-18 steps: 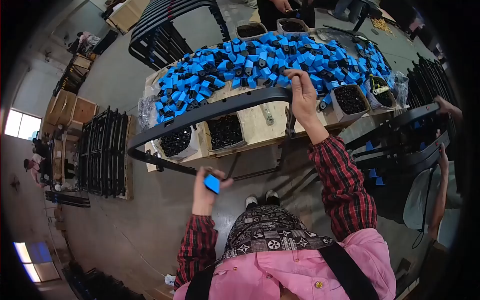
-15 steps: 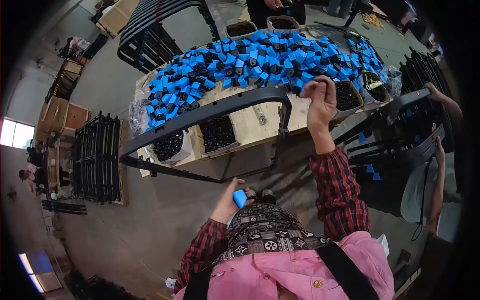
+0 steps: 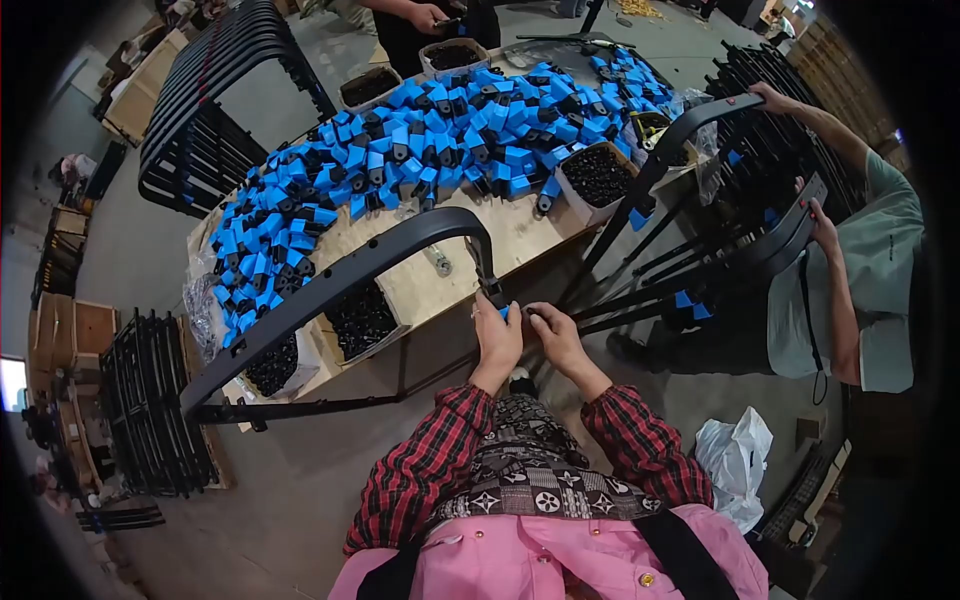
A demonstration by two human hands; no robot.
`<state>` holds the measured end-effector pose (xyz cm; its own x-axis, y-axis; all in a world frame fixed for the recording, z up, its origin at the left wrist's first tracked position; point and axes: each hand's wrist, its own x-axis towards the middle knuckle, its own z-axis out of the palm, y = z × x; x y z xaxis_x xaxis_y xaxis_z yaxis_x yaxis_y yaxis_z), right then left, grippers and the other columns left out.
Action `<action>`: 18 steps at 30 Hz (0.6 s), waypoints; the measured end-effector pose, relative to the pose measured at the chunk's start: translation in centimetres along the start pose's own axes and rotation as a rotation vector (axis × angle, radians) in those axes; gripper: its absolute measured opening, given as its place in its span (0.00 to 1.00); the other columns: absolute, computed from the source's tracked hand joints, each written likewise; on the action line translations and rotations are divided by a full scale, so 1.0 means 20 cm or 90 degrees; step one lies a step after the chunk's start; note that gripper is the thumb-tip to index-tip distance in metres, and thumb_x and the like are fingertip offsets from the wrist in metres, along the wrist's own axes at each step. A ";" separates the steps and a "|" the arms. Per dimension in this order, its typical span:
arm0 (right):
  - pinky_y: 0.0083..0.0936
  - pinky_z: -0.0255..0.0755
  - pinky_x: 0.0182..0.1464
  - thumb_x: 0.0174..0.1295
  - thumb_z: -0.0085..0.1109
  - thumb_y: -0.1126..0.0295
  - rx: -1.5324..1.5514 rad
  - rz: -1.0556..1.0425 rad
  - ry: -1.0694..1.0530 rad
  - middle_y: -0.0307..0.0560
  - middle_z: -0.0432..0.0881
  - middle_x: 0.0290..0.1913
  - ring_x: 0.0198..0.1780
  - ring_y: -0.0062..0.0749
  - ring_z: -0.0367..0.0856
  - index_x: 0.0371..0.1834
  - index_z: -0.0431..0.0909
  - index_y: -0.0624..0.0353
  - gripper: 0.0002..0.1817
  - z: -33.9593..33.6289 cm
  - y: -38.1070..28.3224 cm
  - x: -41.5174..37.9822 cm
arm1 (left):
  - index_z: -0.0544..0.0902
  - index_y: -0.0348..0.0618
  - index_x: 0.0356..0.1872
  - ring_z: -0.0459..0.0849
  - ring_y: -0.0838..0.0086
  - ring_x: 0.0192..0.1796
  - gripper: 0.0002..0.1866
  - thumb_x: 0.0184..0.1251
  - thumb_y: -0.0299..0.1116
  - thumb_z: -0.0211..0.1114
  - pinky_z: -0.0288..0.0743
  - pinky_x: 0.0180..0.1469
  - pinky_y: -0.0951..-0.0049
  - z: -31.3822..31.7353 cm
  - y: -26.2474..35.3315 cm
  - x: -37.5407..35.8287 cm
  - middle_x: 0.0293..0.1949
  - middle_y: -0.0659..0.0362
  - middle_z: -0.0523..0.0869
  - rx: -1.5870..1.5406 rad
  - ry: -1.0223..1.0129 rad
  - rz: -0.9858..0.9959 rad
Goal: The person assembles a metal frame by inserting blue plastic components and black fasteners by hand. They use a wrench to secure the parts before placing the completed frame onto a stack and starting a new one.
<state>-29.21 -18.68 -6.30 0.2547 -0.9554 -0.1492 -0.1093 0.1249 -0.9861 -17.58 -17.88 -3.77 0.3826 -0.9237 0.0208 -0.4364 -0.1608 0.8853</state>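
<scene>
My left hand [image 3: 498, 338] is closed at the near right end of a black metal frame [image 3: 372, 250], with a bit of blue part showing at its fingertips. Just right of it, my right hand [image 3: 556, 340] has its thumb and fingers pinched together; what they hold is too small to name. The frame leans over the near edge of a wooden table [image 3: 400, 292]. A large pile of blue and black parts [image 3: 410, 140] covers much of the tabletop. Boxes of small black pieces [image 3: 596, 180] stand beside the pile.
On the right, a co-worker [image 3: 885, 250] in a grey-green shirt grips another black frame [image 3: 680, 130]. A second person [image 3: 440, 25] stands across the table. Frames are stacked at the left [image 3: 225, 110]. A white bag [image 3: 735, 465] lies on the floor.
My left hand has moved up to the frame with the blue part. My right hand has come down from the pile beside it. The view has turned right, and the table appears further left.
</scene>
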 end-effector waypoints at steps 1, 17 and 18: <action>0.17 0.69 0.41 0.62 0.48 0.73 0.002 0.001 -0.003 0.40 0.75 0.36 0.37 0.22 0.74 0.48 0.70 0.65 0.12 -0.02 0.00 0.03 | 0.60 0.24 0.53 0.71 0.48 0.44 0.27 0.57 0.31 0.57 0.63 0.47 0.57 0.01 0.00 0.00 0.40 0.39 0.72 0.022 0.042 0.022; 0.26 0.71 0.34 0.54 0.56 0.75 -0.226 -0.105 -0.226 0.54 0.79 0.32 0.32 0.35 0.78 0.41 0.76 0.64 0.11 -0.17 -0.21 0.37 | 0.59 0.27 0.56 0.71 0.53 0.46 0.26 0.61 0.31 0.55 0.64 0.47 0.62 0.15 0.12 -0.05 0.42 0.42 0.72 -0.007 0.101 -0.069; 0.30 0.71 0.34 0.53 0.56 0.73 -0.234 -0.133 -0.223 0.55 0.79 0.32 0.33 0.44 0.79 0.39 0.76 0.63 0.10 -0.17 -0.22 0.38 | 0.62 0.30 0.55 0.72 0.55 0.46 0.23 0.61 0.32 0.55 0.65 0.46 0.63 0.16 0.13 -0.06 0.42 0.44 0.74 -0.003 0.138 -0.074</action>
<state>-30.16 -27.36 -2.93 0.6046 -0.7960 -0.0294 -0.3345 -0.2203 -0.9163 -21.68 -18.27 -3.02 0.5959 -0.8029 0.0170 -0.3756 -0.2600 0.8896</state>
